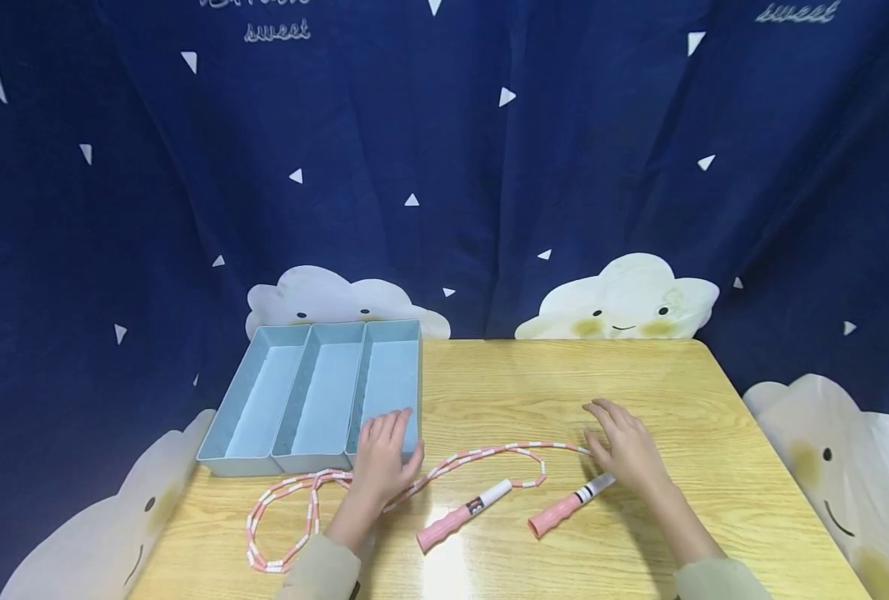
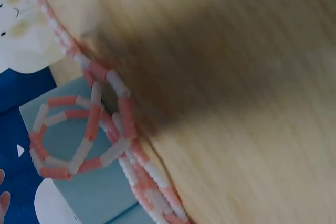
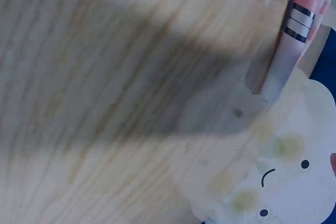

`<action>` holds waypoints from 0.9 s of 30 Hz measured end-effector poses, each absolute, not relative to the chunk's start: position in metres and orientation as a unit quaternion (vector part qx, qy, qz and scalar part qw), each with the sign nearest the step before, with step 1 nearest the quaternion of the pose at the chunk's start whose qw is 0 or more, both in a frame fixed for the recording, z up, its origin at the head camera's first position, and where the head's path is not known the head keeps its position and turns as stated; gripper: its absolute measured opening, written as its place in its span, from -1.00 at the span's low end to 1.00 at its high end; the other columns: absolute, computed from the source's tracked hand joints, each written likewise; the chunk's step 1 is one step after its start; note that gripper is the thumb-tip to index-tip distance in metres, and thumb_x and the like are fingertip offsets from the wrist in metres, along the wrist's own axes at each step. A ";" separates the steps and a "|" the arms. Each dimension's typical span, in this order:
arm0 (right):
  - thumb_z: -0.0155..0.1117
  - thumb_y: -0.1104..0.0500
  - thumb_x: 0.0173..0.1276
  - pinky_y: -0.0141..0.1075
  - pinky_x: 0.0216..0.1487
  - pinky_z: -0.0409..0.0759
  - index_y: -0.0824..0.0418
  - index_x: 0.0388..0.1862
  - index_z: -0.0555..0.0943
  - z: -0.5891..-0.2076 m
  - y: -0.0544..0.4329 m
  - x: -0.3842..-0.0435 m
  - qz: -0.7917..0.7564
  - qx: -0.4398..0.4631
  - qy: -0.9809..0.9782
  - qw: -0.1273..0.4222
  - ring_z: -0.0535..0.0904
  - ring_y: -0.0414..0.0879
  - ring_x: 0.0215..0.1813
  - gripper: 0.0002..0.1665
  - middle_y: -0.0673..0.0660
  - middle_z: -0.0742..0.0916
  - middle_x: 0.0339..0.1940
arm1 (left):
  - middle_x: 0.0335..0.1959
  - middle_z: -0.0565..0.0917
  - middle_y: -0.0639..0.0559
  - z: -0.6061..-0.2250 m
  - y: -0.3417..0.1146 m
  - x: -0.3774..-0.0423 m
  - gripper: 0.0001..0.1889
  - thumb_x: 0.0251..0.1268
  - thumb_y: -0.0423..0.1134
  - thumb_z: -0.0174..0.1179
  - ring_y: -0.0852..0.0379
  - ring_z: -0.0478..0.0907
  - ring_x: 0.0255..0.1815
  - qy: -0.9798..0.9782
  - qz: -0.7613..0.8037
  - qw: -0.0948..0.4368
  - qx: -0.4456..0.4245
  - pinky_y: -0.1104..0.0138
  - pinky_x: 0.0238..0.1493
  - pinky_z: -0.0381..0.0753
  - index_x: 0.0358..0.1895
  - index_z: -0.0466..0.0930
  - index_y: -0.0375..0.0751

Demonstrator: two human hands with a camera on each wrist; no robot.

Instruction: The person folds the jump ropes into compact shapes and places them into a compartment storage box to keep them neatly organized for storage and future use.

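Note:
A jump rope (image 1: 489, 452) of pink and white beads lies on the wooden table, coiled into loops (image 1: 264, 508) at its left end. Its two pink and white handles, one (image 1: 462, 515) near the middle and one (image 1: 570, 505) farther right, slant across the tabletop. My left hand (image 1: 382, 462) is over the rope by the front right corner of the blue box, fingers relaxed and holding nothing. My right hand (image 1: 630, 446), fingers loosely bent and empty, hovers by the white end of the right handle. Beads (image 2: 126, 114) show close up in the left wrist view.
A light blue box (image 1: 264, 467) with three long compartments stands at the back left of the table (image 1: 564, 375). A dark blue curtain (image 1: 444, 150) with white triangles and smiling clouds hangs behind and beside it.

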State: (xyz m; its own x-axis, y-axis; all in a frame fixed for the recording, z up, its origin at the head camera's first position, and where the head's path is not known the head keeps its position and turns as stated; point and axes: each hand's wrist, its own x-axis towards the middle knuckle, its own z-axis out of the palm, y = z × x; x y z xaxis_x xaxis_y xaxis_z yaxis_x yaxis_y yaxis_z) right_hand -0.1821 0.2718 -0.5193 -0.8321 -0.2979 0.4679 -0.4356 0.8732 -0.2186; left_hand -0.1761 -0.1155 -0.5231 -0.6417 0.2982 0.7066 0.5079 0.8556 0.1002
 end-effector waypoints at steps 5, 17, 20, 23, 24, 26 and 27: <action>0.27 0.21 0.08 0.14 -0.02 0.43 0.24 0.03 0.47 -0.527 0.274 -0.179 0.159 0.207 -0.940 0.221 0.46 0.22 0.04 -0.52 0.25 0.56 0.00 | -0.27 0.55 -0.09 -0.530 -0.110 -0.170 -0.52 -0.05 -0.10 0.09 -0.03 0.48 -0.26 -0.885 -0.145 0.369 -0.244 0.11 -0.16 0.47 -0.04 0.48 -0.34; 0.29 0.26 0.06 0.15 0.04 0.40 0.23 0.00 0.49 -0.541 0.274 -0.168 0.161 0.221 -0.942 0.196 0.47 0.18 0.04 -0.53 0.21 0.58 -0.03 | -0.26 0.54 -0.05 -0.538 -0.098 -0.153 -0.54 -0.07 -0.11 0.13 0.02 0.47 -0.26 -0.886 -0.135 0.345 -0.280 0.17 -0.13 0.46 -0.05 0.47 -0.28; 0.29 0.26 0.04 0.10 -0.02 0.45 0.24 -0.01 0.50 -0.545 0.274 -0.166 0.164 0.228 -0.940 0.195 0.48 0.16 0.03 -0.54 0.20 0.58 -0.05 | -0.27 0.53 -0.02 -0.541 -0.095 -0.149 -0.55 -0.06 -0.11 0.12 0.04 0.46 -0.25 -0.889 -0.139 0.333 -0.282 0.19 -0.13 0.46 -0.05 0.48 -0.26; 0.30 0.26 0.01 0.08 -0.06 0.48 0.23 -0.03 0.52 -0.549 0.274 -0.164 0.166 0.236 -0.937 0.198 0.50 0.15 0.01 -0.54 0.20 0.59 -0.06 | -0.26 0.53 0.00 -0.543 -0.092 -0.145 -0.56 -0.06 -0.11 0.11 0.05 0.46 -0.25 -0.891 -0.145 0.323 -0.284 0.20 -0.14 0.47 -0.06 0.49 -0.24; 0.31 0.26 0.00 0.08 -0.06 0.48 0.23 -0.04 0.52 -0.551 0.275 -0.163 0.166 0.238 -0.936 0.199 0.50 0.15 0.01 -0.54 0.20 0.59 -0.06 | -0.26 0.53 0.01 -0.544 -0.092 -0.144 -0.56 -0.06 -0.11 0.12 0.06 0.46 -0.25 -0.891 -0.145 0.320 -0.286 0.21 -0.15 0.47 -0.06 0.49 -0.23; 0.32 0.27 -0.01 0.08 -0.06 0.48 0.22 -0.05 0.52 -0.553 0.274 -0.161 0.167 0.240 -0.935 0.199 0.50 0.15 0.00 -0.54 0.19 0.59 -0.07 | -0.25 0.53 0.02 -0.547 -0.090 -0.142 -0.56 -0.06 -0.10 0.13 0.07 0.46 -0.23 -0.893 -0.149 0.312 -0.288 0.22 -0.15 0.47 -0.07 0.49 -0.23; 0.32 0.27 -0.02 0.07 -0.06 0.48 0.22 -0.05 0.53 -0.554 0.274 -0.160 0.166 0.240 -0.935 0.199 0.51 0.15 -0.01 -0.54 0.19 0.60 -0.07 | -0.25 0.53 0.03 -0.547 -0.089 -0.141 -0.56 -0.07 -0.10 0.14 0.08 0.46 -0.23 -0.894 -0.151 0.308 -0.289 0.22 -0.15 0.47 -0.07 0.49 -0.23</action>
